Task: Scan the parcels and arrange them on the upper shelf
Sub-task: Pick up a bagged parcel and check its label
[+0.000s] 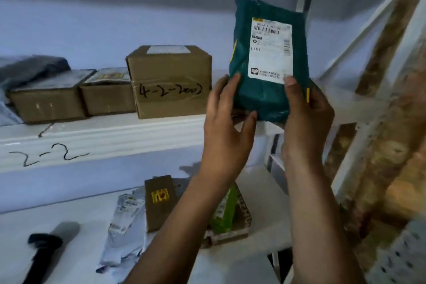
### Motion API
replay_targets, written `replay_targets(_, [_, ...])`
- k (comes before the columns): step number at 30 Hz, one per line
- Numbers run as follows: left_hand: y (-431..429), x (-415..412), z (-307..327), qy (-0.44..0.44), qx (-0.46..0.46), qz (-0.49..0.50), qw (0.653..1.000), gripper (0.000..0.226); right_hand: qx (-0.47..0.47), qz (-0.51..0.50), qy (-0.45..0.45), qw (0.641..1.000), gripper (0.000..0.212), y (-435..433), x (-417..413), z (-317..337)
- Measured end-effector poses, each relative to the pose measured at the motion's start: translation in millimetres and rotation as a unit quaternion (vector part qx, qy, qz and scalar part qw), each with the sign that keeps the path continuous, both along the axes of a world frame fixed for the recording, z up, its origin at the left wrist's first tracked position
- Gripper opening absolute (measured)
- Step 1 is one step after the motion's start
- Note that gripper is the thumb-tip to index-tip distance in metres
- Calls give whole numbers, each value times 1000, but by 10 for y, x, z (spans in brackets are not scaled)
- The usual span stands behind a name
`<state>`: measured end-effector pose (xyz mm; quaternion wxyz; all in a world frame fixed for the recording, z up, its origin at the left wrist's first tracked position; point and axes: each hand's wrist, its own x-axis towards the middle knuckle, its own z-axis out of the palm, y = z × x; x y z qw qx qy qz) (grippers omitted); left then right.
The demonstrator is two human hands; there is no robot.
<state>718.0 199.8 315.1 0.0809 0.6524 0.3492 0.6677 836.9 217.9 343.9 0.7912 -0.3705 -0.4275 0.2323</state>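
Head view: the white upper shelf (103,143) runs across the frame, "2-2" inked on its front edge, w/ the lower shelf (69,214) beneath it. Three cardboard boxes stand in a row along the upper shelf's front edge. There's a big box (170,83) w/ a handwritten code on its face, a mid box (108,97) touching its left side, then a low box (46,101) further left. A dark bag (34,69) lies at that end.

The green parcel (267,90) is at the shelf's right end, just beside the big box. It's held upright w/ its white label (269,50) facing the camera, barcode at top. Its bottom is about level w/ the front edge; can't tell if it touches the shelf.

Both hands are clamped on it low down, apart, parcel between them. The left hand (227,127) has fingers on the left edge and thumb under the bottom. The right hand (306,122) has its thumb on the front by the label's corner, fingers behind.

On the lower shelf are a brown parcel (159,200) w/ a yellow sticker, a grey mailer (124,226) beside it, and a green box (226,210) partly hidden by the left forearm. Near the front-left corner lies a dark object (43,253), too blurred to name; poss. the scanner.

Step in hand, prob.: placing, since neither hand holds a scanner and the parcel is up at the shelf. Next move needs the base set flat in the gap right of the big box, label out. The bag looks soft and may slump, so lean it on the box before letting go.
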Motion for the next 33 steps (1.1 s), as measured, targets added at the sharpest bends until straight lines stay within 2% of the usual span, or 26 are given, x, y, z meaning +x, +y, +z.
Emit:
replay_targets(3, [178, 156, 165, 41, -3, 111, 993, 66, -18, 3, -88, 996, 14, 315, 174, 196])
replay_targets(9, [277, 360, 254, 51, -49, 228, 971, 62, -114, 19, -234, 965, 47, 747, 304, 365])
replay_targets(14, [285, 459, 211, 17, -47, 298, 953, 61, -152, -45, -309, 938, 45, 776, 173, 329])
replay_targets(20, [343, 470, 66, 32, 53, 335, 940, 53, -79, -153, -376, 911, 48, 777, 50, 157])
replay_targets(24, [358, 422, -127, 26, 112, 329, 937, 43, -57, -177, -367, 911, 49, 735, 23, 99])
replay_targets(27, [295, 368, -330, 15, 139, 294, 946, 34, 12, -203, -359, 911, 59, 667, -13, -39])
replay_targets(29, [203, 293, -515, 40, 147, 274, 950, 31, 39, -203, -373, 905, 64, 573, -45, -244])
replay_targets(31, [112, 182, -708, 77, 145, 256, 953, 30, 58, -191, -347, 916, 66, 479, -55, -523])
replay_targets(33, [11, 37, -928, 88, 125, 261, 953, 30, 107, -150, -282, 941, 65, 357, -104, -886])
